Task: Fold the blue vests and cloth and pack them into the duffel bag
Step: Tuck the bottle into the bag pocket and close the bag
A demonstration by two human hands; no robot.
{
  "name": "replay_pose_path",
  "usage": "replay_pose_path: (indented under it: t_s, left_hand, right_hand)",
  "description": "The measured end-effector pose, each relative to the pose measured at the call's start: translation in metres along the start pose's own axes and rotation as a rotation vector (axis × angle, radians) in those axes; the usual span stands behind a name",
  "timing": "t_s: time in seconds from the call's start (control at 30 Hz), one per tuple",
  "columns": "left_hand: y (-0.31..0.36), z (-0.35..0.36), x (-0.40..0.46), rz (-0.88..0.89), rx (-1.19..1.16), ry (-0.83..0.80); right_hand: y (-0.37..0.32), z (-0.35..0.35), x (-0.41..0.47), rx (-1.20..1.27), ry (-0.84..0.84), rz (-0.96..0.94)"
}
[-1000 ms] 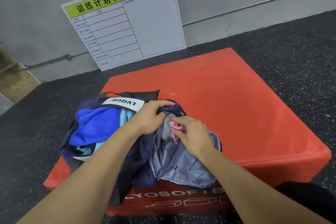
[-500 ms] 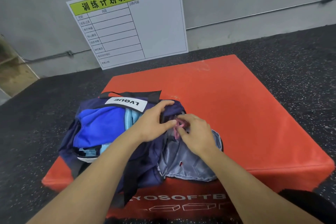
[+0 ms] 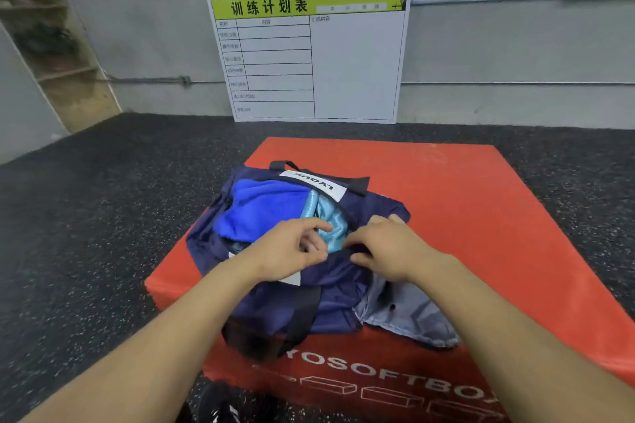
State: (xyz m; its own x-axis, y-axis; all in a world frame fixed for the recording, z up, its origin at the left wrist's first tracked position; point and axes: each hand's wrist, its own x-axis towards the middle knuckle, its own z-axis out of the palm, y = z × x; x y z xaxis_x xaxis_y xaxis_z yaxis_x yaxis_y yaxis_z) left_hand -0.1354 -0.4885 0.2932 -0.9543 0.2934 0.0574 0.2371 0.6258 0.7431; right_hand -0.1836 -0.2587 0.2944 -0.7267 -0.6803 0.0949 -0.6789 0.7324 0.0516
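Observation:
A navy duffel bag (image 3: 330, 292) with a white label lies open on the orange foam box (image 3: 481, 216). Inside it show a bright blue cloth (image 3: 261, 206) and a light blue shiny vest (image 3: 326, 216). My left hand (image 3: 292, 251) grips the near rim of the bag's opening with curled fingers. My right hand (image 3: 388, 247) pinches the same rim just to the right. A grey lining flap (image 3: 409, 316) of the bag hangs over the box's front edge at the right.
A white training-plan board (image 3: 309, 55) leans on the grey wall behind the box. Dark speckled rubber floor (image 3: 103, 216) surrounds the box. A wooden shelf (image 3: 58, 45) stands at the far left. A dark shoe (image 3: 220, 405) shows at the bottom.
The view has swung to the left and risen. Both hands have shifted from the pink item and grey lining to the bag's near rim; the pink item is no longer seen.

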Motion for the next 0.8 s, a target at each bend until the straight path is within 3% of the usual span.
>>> replay_pose_path:
  t_s: [0.13, 0.37, 0.5, 0.63, 0.8]
  left_hand:
    - [0.001, -0.028, -0.018, 0.122, 0.133, 0.148]
    - [-0.036, -0.043, -0.029, 0.061, 0.290, 0.135]
    - [-0.025, -0.039, -0.025, 0.038, 0.340, 0.082]
    - [-0.020, -0.066, -0.028, 0.094, 0.343, 0.138]
    - [-0.050, -0.112, -0.035, 0.135, 0.538, 0.216]
  right_hand:
    - [0.000, -0.004, 0.001, -0.089, -0.124, -0.055]
    - [0.000, -0.014, -0.005, 0.301, 0.042, -0.214]
    - [-0.002, -0.042, -0.016, 0.457, 0.184, -0.188]
    - [0.011, -0.059, -0.020, 0.350, 0.233, -0.201]
    - [0.045, -0.071, -0.031, 0.231, 0.273, -0.112]
